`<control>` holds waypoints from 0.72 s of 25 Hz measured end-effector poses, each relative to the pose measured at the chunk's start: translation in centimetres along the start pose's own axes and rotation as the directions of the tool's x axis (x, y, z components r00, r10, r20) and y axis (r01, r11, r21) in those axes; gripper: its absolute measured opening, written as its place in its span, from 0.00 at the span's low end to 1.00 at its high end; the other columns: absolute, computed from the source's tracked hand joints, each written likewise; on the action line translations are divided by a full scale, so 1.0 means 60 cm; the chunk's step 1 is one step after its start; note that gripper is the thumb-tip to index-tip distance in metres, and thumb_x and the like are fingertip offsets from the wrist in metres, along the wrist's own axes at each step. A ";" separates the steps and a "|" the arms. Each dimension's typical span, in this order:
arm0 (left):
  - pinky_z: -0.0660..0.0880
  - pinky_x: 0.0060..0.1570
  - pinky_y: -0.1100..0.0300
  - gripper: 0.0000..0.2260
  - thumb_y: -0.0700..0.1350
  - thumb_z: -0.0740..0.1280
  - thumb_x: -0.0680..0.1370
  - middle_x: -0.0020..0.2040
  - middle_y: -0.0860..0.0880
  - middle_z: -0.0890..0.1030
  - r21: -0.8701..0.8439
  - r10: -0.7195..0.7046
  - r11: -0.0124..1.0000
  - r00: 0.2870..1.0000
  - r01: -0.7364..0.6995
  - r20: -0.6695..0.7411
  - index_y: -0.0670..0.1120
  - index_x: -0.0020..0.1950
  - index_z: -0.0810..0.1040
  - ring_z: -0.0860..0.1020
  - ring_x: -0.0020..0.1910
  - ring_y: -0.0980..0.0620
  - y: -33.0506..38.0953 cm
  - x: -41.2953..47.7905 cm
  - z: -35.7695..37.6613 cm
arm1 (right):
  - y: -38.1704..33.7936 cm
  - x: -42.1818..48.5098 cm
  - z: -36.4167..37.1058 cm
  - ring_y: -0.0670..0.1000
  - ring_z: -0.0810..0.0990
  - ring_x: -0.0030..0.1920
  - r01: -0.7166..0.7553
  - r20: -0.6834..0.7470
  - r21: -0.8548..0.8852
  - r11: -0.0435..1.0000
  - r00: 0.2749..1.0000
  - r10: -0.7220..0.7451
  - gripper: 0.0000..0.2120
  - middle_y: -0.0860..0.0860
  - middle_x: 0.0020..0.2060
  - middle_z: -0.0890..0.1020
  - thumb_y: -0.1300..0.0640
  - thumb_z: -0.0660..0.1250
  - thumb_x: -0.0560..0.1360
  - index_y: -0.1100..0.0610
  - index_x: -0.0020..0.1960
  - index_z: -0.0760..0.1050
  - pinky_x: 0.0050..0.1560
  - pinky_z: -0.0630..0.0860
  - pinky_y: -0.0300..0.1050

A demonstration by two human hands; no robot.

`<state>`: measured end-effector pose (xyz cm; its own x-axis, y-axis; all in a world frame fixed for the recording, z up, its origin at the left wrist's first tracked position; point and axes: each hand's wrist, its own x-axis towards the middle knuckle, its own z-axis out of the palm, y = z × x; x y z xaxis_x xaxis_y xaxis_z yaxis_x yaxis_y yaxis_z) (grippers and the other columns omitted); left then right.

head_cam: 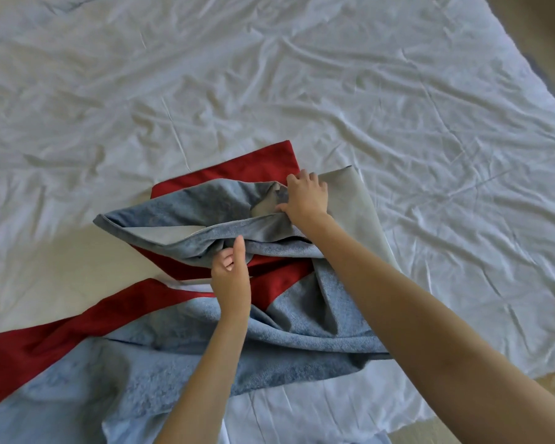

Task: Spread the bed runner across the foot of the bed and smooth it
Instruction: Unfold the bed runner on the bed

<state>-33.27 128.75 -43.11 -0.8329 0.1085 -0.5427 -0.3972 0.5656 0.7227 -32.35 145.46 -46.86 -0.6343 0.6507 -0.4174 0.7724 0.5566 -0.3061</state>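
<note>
The bed runner (205, 331), blue-grey with red bands, is bunched in twisted folds near the bed's (398, 107) near edge. A raised fold is pinched by the left hand (230, 277), and another is gripped by the right hand (308, 195).

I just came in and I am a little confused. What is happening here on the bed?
A person is unfolding a blue and red bed runner on a wrinkled white sheet. The right hand pinches a folded blue layer at the far end, and the left hand has a grip on a nearer fold. The runner is bunched and twisted, with its grey backing showing, so it is not yet spread or smoothed.
</note>
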 end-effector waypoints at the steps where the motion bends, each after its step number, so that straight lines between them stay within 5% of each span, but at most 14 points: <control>1: 0.74 0.45 0.62 0.11 0.57 0.63 0.76 0.39 0.54 0.76 -0.071 -0.078 0.995 0.997 0.077 -0.011 0.50 0.41 0.72 0.76 0.41 0.56 0.002 0.005 0.008 | -0.002 0.002 0.002 0.58 0.70 0.63 -0.016 0.052 -0.020 1.000 0.999 0.017 0.18 0.56 0.61 0.74 0.54 0.68 0.75 0.59 0.62 0.71 0.57 0.69 0.50; 5: 0.74 0.53 0.52 0.08 0.50 0.64 0.75 0.40 0.54 0.77 -0.272 -0.299 0.923 0.953 0.273 -0.057 0.46 0.44 0.75 0.77 0.44 0.53 0.006 0.029 0.017 | -0.011 -0.011 0.017 0.59 0.77 0.54 0.081 0.042 0.043 0.996 0.996 -0.082 0.08 0.58 0.51 0.81 0.61 0.62 0.75 0.62 0.53 0.74 0.41 0.67 0.47; 10: 0.71 0.55 0.50 0.04 0.43 0.60 0.74 0.41 0.54 0.76 -0.261 -0.100 0.962 0.992 0.076 -0.082 0.49 0.43 0.75 0.74 0.43 0.56 0.046 0.035 0.019 | 0.013 -0.027 -0.014 0.56 0.76 0.41 0.030 -0.001 0.326 0.945 1.000 -0.031 0.06 0.54 0.38 0.77 0.58 0.60 0.75 0.59 0.42 0.71 0.37 0.65 0.45; 14: 0.63 0.42 0.52 0.09 0.43 0.59 0.70 0.33 0.52 0.63 -0.291 0.142 0.947 0.990 -0.135 0.003 0.50 0.31 0.62 0.62 0.34 0.54 0.120 0.027 0.052 | 0.063 -0.059 -0.075 0.46 0.68 0.29 -0.053 -0.158 0.743 0.668 0.955 0.252 0.07 0.48 0.29 0.70 0.59 0.59 0.77 0.59 0.41 0.68 0.28 0.64 0.35; 18: 0.64 0.36 0.66 0.11 0.39 0.57 0.77 0.34 0.53 0.63 -0.220 0.436 0.891 0.885 -0.397 0.167 0.47 0.34 0.63 0.62 0.31 0.59 0.197 -0.012 0.098 | 0.183 -0.111 -0.126 0.46 0.68 0.31 -0.059 -0.151 0.957 0.283 0.735 0.661 0.07 0.49 0.30 0.71 0.59 0.59 0.77 0.60 0.41 0.69 0.30 0.66 0.31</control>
<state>-35.12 140.14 -36.73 -0.8456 0.4785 -0.2366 -0.1080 0.2807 0.9537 -19.90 151.17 -40.97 0.0390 0.9240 -0.3803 0.2877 -0.3749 -0.8813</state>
